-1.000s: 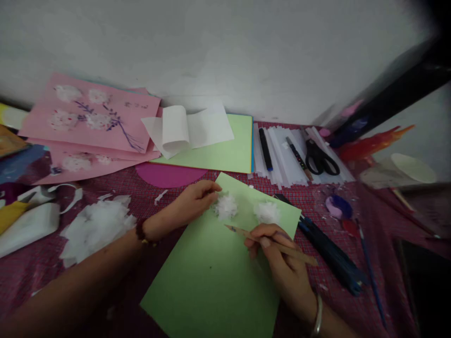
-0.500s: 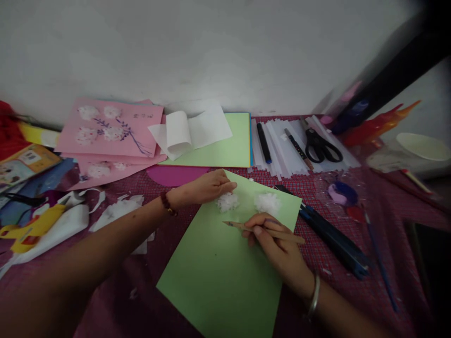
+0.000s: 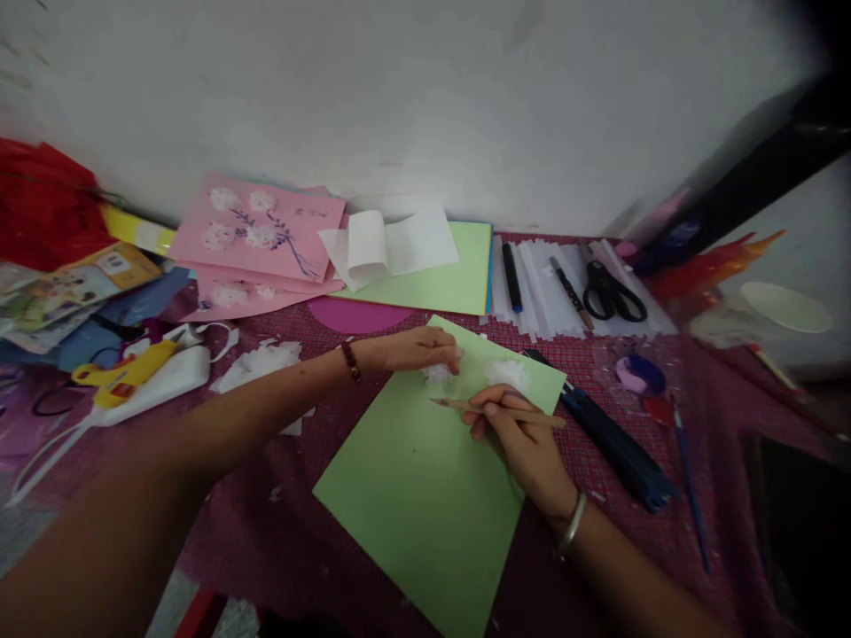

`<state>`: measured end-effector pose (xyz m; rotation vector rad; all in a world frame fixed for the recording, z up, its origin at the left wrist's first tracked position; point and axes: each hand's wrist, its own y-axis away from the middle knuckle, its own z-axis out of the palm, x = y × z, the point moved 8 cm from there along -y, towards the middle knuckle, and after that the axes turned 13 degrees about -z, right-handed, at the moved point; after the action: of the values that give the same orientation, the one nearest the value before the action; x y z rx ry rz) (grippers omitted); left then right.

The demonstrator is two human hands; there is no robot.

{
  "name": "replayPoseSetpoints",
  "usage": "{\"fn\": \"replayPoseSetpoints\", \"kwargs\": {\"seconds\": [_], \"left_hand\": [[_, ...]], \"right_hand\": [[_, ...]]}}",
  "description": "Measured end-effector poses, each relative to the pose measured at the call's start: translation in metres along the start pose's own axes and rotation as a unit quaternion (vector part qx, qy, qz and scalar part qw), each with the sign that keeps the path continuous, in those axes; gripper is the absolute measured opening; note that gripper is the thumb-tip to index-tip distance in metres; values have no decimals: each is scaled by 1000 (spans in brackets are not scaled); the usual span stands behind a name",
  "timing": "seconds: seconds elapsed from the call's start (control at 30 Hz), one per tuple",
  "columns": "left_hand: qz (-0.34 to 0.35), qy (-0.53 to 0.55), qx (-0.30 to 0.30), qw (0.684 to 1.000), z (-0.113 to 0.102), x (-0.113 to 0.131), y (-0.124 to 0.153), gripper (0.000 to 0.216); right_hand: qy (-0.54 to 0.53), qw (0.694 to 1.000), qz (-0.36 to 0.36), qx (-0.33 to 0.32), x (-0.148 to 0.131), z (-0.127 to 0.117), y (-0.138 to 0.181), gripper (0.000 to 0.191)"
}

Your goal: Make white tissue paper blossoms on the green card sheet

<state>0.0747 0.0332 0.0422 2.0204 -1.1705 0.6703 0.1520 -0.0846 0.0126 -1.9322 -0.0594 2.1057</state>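
A light green sheet of paper (image 3: 405, 496) lies slanted on the table, with two fluffy white paper puffs near its far edge. My left hand (image 3: 425, 348) hovers over the left puff (image 3: 437, 378), its fingers loosely bent downward and partly hiding the puff. Nothing shows between those fingers; whether they touch the puff I cannot tell. The right puff (image 3: 509, 374) sits just beyond my right hand (image 3: 522, 439). That hand is closed around a wooden pencil (image 3: 542, 417), whose tip points left just above the sheet.
Behind lie pink cards (image 3: 259, 230) with white puffs, and white paper (image 3: 418, 248). To the right are black scissors (image 3: 608, 292), a marker (image 3: 511, 276), a dark blue stapler (image 3: 618, 443) and a paintbrush (image 3: 691, 487). A yellow-and-white glue gun (image 3: 139, 377) rests at left.
My left hand has shifted over the left puff and covers more of it. My right hand keeps the pencil in much the same place over the sheet. The view has turned slightly left.
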Motion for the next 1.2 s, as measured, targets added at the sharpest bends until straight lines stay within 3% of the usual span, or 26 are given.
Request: {"fn": "replayPoseSetpoints", "kwargs": {"seconds": [0.07, 0.13, 0.27, 0.37, 0.47, 0.53, 0.6, 0.7, 0.8, 0.97, 1.1, 1.2], "left_hand": [[-37, 63, 46, 996, -9, -12, 8, 37], [-38, 54, 100, 993, -12, -17, 16, 35], [20, -179, 187, 966, 6, -8, 28, 51], [55, -341, 187, 920, 28, -2, 27, 43], [65, -408, 180, 893, 35, -3, 17, 34], [67, -403, 180, 895, 32, -4, 8, 30], [61, -342, 179, 920, 25, -4, 1, 30], [-5, -125, 211, 969, 0, -15, 2, 39], [-66, 17, 251, 966, -15, -28, 18, 47], [-32, -68, 292, 953, 0, -17, 32, 29], [0, -146, 293, 945, 35, -1, 14, 14], [-27, -146, 298, 943, 40, 3, 5, 12]], "right_hand": [[-40, 999, 3, 37, 2, -5, -1, 12], [-102, 992, -1, 78, 4, -12, -2, 12], [-214, 968, -11, 129, 6, -19, -6, 7], [-235, 963, -6, 135, 7, -19, -8, 5], [-228, 965, -8, 130, 7, -18, -9, 5], [-218, 967, -11, 131, 6, -18, -9, 6], [-215, 967, -13, 133, 5, -19, -10, 6], [-226, 963, -10, 146, 2, -22, -10, 7], [-247, 955, -4, 163, -2, -24, -11, 9], [-272, 948, 11, 165, -12, -22, -13, 10], [-229, 965, -13, 129, -30, -21, -15, 7], [-223, 969, -19, 107, -45, -21, -21, 4]]}}
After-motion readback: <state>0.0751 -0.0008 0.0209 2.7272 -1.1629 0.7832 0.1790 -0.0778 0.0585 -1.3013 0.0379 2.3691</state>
